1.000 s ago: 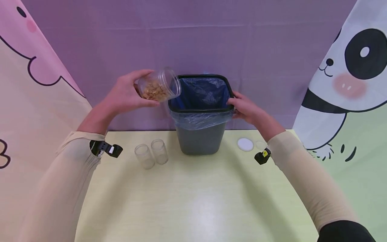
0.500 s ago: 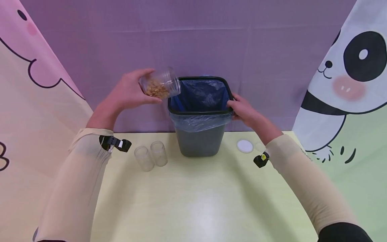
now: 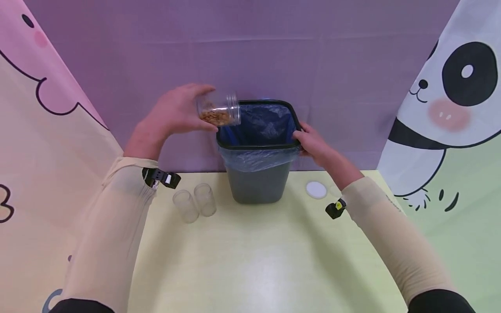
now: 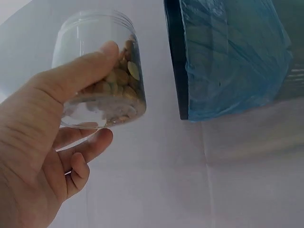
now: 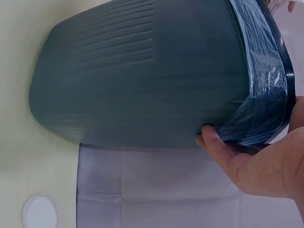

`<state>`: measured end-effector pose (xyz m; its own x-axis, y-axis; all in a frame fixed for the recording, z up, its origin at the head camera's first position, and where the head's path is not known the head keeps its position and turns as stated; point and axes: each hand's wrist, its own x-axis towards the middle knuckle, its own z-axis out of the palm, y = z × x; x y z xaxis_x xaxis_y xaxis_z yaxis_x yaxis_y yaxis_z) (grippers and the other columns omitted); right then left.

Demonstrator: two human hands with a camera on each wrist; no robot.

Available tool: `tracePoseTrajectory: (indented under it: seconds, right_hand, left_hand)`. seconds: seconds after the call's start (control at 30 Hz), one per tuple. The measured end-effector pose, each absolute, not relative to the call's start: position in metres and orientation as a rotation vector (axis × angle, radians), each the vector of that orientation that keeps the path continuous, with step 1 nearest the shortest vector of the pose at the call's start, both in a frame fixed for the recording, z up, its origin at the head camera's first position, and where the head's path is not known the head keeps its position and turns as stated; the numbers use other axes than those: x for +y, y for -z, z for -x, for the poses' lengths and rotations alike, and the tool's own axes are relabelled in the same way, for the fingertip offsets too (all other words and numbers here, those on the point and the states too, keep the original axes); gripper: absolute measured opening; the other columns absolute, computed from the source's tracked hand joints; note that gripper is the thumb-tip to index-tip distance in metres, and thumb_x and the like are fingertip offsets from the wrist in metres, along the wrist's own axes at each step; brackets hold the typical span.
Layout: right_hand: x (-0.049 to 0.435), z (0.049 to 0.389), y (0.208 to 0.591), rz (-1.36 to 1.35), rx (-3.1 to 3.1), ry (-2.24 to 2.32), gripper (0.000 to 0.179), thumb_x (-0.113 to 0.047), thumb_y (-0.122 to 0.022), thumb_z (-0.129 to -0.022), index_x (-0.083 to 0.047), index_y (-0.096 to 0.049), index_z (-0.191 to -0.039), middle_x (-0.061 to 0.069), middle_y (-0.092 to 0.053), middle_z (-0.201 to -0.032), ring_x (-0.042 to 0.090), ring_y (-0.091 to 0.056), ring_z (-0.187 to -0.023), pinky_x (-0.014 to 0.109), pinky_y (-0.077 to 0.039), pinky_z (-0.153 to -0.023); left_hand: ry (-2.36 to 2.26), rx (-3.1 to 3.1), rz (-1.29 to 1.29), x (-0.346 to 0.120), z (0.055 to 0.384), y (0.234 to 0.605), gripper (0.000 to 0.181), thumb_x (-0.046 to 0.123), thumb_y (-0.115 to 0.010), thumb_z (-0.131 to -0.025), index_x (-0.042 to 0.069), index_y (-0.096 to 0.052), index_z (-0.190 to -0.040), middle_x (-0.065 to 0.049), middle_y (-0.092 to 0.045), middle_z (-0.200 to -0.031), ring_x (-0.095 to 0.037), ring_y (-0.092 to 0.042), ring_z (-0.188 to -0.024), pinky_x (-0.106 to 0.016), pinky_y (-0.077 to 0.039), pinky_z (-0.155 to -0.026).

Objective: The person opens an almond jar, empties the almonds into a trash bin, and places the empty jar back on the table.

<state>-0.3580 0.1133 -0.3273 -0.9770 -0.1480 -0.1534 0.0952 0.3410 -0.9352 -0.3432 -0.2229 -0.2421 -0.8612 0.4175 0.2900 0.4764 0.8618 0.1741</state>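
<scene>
My left hand (image 3: 178, 111) grips a clear plastic jar (image 3: 213, 104) tipped on its side, its mouth over the left rim of a grey trash can (image 3: 258, 182). Small brown pieces (image 4: 121, 83), looking like nuts or seeds, lie along the jar's lower side. A blue plastic bag (image 3: 260, 158) lines the can and folds over its black rim. On the can's right side, my right hand (image 3: 313, 141) holds the rim, thumb on top; in the right wrist view its fingertips (image 5: 209, 133) press the outer wall under the bag's fold.
Two clear glass jars (image 3: 185, 206) stand side by side on the table (image 3: 242, 256), left of the can. A white round lid (image 3: 316, 190) lies to its right, with a faint clear disc beside it. A purple cloth backdrop (image 3: 164, 56) hangs right behind.
My left hand has moved right with the jar, bringing its mouth from beside the rim to over it. The jar lies more level. My right hand stays on the can.
</scene>
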Motion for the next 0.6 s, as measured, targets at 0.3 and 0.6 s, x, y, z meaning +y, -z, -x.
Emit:
tracePoseTrajectory:
  seconds: [0.3,0.6]
  right_hand:
    - [0.112,0.358,0.328,0.038,2.388,1.721,0.056,-0.020,-0.042,-0.085,-0.024,-0.025,-0.138,0.016,-0.043,-0.119,0.022,-0.045,-0.071,0.036,-0.042,-0.069]
    - [0.110,0.356,0.329,0.030,2.413,1.709,0.053,-0.022,-0.042,-0.085,-0.023,-0.028,-0.137,0.011,-0.047,-0.099,0.019,-0.041,-0.062,0.030,-0.040,-0.060]
  left_hand:
    - [0.063,-2.710,0.742,-0.202,0.342,0.243,0.096,0.053,-0.074,-0.058,0.020,-0.030,-0.137,-0.006,-0.039,-0.131,-0.029,-0.050,-0.101,-0.049,-0.042,-0.075]
    - [0.016,-2.662,0.774,-0.191,0.342,0.246,0.093,0.040,-0.078,-0.062,0.023,-0.027,-0.138,-0.007,-0.036,-0.131,-0.028,-0.054,-0.088,-0.047,-0.044,-0.066]
